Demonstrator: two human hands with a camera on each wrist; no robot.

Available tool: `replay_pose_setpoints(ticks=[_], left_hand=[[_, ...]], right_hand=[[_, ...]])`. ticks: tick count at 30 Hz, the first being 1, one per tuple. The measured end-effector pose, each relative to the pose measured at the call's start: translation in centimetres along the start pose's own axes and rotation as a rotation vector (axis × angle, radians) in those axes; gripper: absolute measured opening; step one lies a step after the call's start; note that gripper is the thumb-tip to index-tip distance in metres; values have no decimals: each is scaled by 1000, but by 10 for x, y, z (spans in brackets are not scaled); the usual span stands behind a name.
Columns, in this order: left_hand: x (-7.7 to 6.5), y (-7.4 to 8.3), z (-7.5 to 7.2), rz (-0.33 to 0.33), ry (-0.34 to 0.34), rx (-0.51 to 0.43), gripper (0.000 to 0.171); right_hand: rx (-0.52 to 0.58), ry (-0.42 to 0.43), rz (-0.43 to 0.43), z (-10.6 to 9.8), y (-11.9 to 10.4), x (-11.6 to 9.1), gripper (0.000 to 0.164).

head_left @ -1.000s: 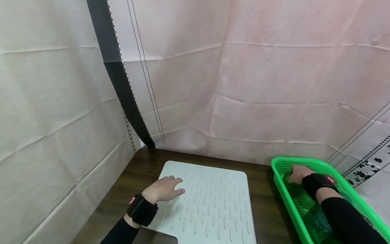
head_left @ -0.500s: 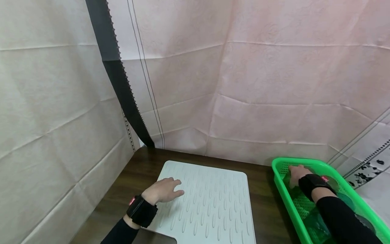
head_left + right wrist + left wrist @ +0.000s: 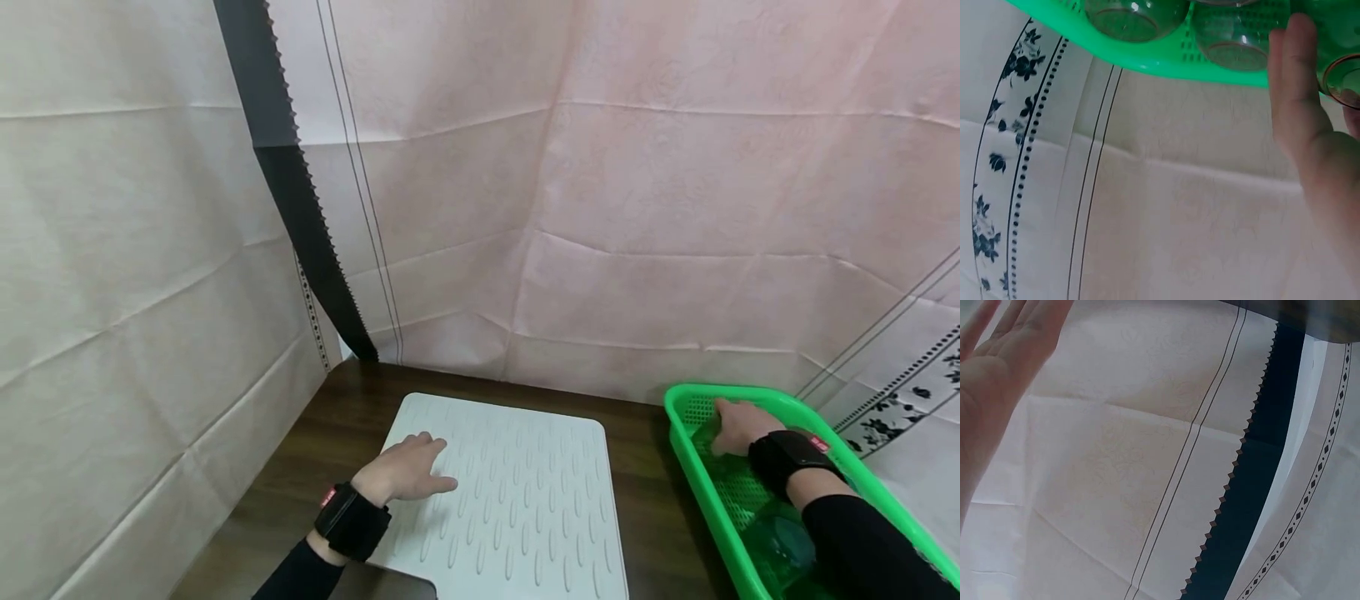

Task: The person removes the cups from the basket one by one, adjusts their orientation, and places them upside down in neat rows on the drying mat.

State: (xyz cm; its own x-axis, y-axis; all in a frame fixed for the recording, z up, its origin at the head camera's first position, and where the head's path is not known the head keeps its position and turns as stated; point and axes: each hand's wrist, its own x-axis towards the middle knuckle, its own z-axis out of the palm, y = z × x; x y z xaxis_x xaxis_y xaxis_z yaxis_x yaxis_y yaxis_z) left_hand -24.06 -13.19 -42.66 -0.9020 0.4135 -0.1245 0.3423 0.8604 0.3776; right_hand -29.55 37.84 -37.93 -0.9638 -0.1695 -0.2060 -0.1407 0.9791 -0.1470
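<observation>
My right hand (image 3: 738, 427) reaches down inside the green basket (image 3: 705, 508) at the right of the head view. In the right wrist view, its fingers (image 3: 1300, 59) and thumb lie on either side of a clear glass (image 3: 1335, 84), which they grip. Other clear glasses (image 3: 1235, 47) sit beside it in the basket. My left hand (image 3: 405, 468) hovers over the left part of a white board (image 3: 517, 492) with raised oblong ridges, fingers spread and holding nothing. The left wrist view has only part of this hand (image 3: 1007, 375), against the cloth.
The board lies on a dark wooden table (image 3: 645, 483), left of the basket. Creased pale cloth (image 3: 637, 208) hangs behind and along the left, with a dark band (image 3: 300, 192) in the left corner. The basket's far rim stands close to the cloth.
My right hand shifts slightly inside the basket, its forearm swinging left and then back right. The left hand stays almost still above the board.
</observation>
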Motion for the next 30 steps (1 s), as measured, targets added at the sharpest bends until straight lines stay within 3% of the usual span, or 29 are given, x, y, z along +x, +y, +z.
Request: replay_pose_setpoints(ticks=[10, 19, 25, 30], left_hand=[[0, 4, 0, 5, 38, 18, 73], [-1, 13, -1, 27, 37, 26, 67], [1, 23, -3, 74, 64, 64, 70], [8, 32, 0, 89, 82, 98, 76]], right_hand=[[-4, 106, -10, -24, -14, -22, 56], [18, 171, -34, -34, -36, -37, 68], [55, 226, -88, -25, -66, -43, 69], [111, 277, -128, -7, -99, -48, 68]])
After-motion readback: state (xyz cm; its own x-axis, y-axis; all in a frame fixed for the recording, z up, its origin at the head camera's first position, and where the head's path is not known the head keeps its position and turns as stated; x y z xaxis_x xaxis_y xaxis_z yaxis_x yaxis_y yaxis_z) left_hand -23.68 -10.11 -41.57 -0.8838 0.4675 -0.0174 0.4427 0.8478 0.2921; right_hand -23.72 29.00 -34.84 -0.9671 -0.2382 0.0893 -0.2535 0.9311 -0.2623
